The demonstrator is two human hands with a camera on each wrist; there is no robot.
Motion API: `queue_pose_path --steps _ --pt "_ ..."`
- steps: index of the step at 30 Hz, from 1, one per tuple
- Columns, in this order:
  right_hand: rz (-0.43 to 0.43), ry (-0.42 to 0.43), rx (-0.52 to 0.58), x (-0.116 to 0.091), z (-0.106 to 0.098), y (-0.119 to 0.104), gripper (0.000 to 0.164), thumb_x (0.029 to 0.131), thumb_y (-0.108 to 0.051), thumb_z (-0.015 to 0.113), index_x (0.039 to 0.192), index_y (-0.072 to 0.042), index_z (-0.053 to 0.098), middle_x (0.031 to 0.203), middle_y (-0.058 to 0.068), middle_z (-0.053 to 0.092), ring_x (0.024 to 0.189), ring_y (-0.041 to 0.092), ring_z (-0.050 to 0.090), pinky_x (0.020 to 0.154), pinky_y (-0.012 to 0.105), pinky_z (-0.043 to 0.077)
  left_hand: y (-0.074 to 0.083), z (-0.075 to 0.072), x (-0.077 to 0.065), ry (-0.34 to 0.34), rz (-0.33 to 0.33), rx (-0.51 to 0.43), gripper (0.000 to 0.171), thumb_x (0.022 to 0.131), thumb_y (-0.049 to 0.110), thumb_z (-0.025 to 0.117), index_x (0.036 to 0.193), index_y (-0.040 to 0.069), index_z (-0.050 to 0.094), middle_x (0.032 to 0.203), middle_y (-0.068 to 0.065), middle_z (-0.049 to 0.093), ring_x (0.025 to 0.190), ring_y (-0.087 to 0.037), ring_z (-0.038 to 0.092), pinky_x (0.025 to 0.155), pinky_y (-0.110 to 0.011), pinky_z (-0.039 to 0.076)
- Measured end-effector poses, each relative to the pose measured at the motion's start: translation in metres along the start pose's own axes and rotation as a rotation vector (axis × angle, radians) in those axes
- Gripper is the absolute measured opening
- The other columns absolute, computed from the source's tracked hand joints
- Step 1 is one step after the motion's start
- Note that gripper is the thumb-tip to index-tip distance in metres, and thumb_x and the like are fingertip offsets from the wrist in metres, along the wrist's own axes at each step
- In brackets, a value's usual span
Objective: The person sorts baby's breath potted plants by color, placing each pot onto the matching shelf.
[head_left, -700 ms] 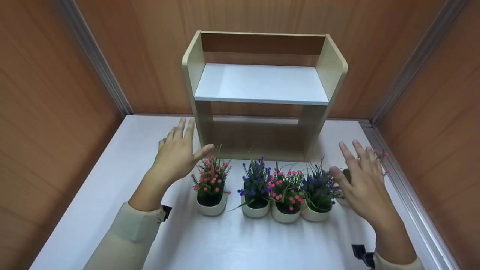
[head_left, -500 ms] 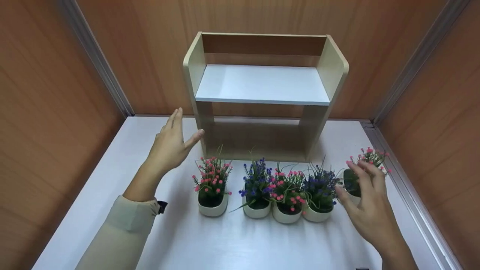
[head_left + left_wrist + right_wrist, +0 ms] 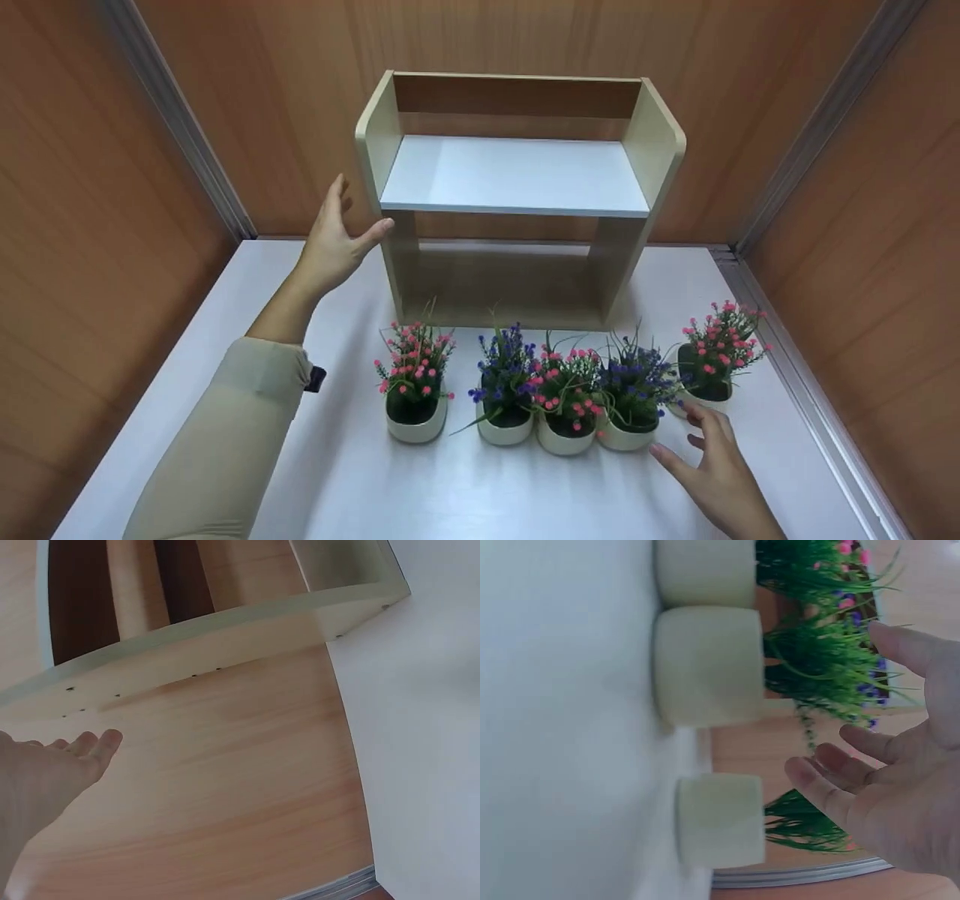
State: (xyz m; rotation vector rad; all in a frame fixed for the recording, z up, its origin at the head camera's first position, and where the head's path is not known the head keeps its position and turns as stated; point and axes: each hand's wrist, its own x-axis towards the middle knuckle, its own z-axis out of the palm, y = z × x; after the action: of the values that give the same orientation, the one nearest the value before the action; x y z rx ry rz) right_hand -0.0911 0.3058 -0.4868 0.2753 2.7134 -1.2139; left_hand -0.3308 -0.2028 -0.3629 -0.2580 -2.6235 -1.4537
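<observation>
Currently, left hand (image 3: 331, 251) is empty, thumb out, beside the shelf (image 3: 514, 176). Right hand (image 3: 712, 474), also empty, fingers loosely bent, is near the rightmost pink-flowered plant (image 3: 718, 345).

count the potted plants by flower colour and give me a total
Pink: 3 (leftmost plant, middle plant, rightmost plant)
Blue-purple: 2 (second plant from the left, fourth plant from the left)
Total: 5

Potted plants (image 3: 414, 367) (image 3: 506, 375) (image 3: 568, 386) (image 3: 634, 382) (image 3: 716, 349): five in all, three pink-flowered, two purple-flowered. White pots (image 3: 416, 430) (image 3: 505, 433) (image 3: 565, 445) (image 3: 628, 439) (image 3: 709, 406): five, one per plant. Shelf unit (image 3: 517, 176): one. White table (image 3: 450, 495): one. Wooden walls (image 3: 90, 187) (image 3: 487, 45) (image 3: 862, 225): three.
</observation>
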Motion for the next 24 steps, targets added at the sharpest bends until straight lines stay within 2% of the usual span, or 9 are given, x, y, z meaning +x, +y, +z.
queue_pose_path --steps 3,6,9,12,16,21,24 --pt "0.01 -0.053 -0.021 0.014 0.008 0.007 0.113 0.099 -0.045 0.08 0.171 0.003 0.008 0.171 0.034 0.018 0.153 0.063 0.035 0.122 0.069 0.042 0.005 0.003 0.009 -0.005 0.003 -0.043 0.125 0.095 0.065 0.075 0.175 0.016 -0.007 0.185 -0.011 0.003 0.171 -0.037 0.016 0.136 -0.059 0.026" --pt "0.021 -0.088 -0.043 0.029 0.016 0.013 0.125 0.095 -0.049 0.083 0.169 0.009 0.001 0.173 0.039 0.007 0.153 0.064 0.034 0.122 0.069 0.042 0.011 0.006 0.02 0.009 0.0 -0.12 0.119 0.098 0.056 0.076 0.175 0.016 -0.006 0.185 -0.013 0.005 0.17 -0.039 0.02 0.135 -0.058 0.029" --pt "0.042 -0.121 -0.026 0.04 0.023 0.017 0.135 0.09 -0.053 0.086 0.169 0.01 -0.003 0.174 0.041 -0.005 0.153 0.066 0.032 0.122 0.069 0.041 0.013 0.01 0.031 0.029 -0.008 -0.179 0.11 0.101 0.05 0.076 0.175 0.018 0.002 0.182 -0.016 0.018 0.167 -0.04 0.028 0.132 -0.062 0.033" --pt "0.044 -0.133 0.022 0.047 0.028 0.021 0.136 0.088 -0.049 0.09 0.17 0.008 -0.004 0.174 0.041 -0.007 0.156 0.065 0.026 0.125 0.067 0.038 0.014 0.016 0.041 0.043 -0.019 -0.184 0.1 0.101 0.048 0.076 0.173 0.018 0.013 0.177 -0.018 0.031 0.164 -0.04 0.035 0.133 -0.062 0.033" --pt "0.016 -0.132 0.064 0.049 0.032 0.023 0.129 0.091 -0.041 0.089 0.17 0.009 -0.001 0.174 0.041 -0.001 0.156 0.065 0.026 0.127 0.065 0.036 0.012 0.021 0.049 0.065 -0.051 -0.19 0.089 0.103 0.045 0.074 0.17 0.015 0.023 0.174 -0.016 0.037 0.165 -0.037 0.035 0.136 -0.059 0.029" --pt "-0.01 -0.124 0.077 0.049 0.033 0.021 0.119 0.094 -0.037 0.087 0.169 0.008 0.007 0.174 0.04 0.011 0.155 0.065 0.032 0.126 0.064 0.04 0.013 0.024 0.05 0.09 -0.072 -0.291 0.076 0.11 0.033 0.064 0.171 0.017 0.021 0.177 -0.013 0.032 0.167 -0.036 0.029 0.138 -0.058 0.024" --pt "-0.022 -0.108 0.079 0.048 0.035 0.021 0.115 0.094 -0.034 0.087 0.169 0.006 0.012 0.171 0.04 0.024 0.15 0.061 0.045 0.121 0.059 0.049 0.014 0.023 0.049 0.058 -0.079 -0.348 0.073 0.112 0.032 0.058 0.173 0.021 0.018 0.18 -0.01 0.026 0.17 -0.034 0.021 0.14 -0.056 0.017"
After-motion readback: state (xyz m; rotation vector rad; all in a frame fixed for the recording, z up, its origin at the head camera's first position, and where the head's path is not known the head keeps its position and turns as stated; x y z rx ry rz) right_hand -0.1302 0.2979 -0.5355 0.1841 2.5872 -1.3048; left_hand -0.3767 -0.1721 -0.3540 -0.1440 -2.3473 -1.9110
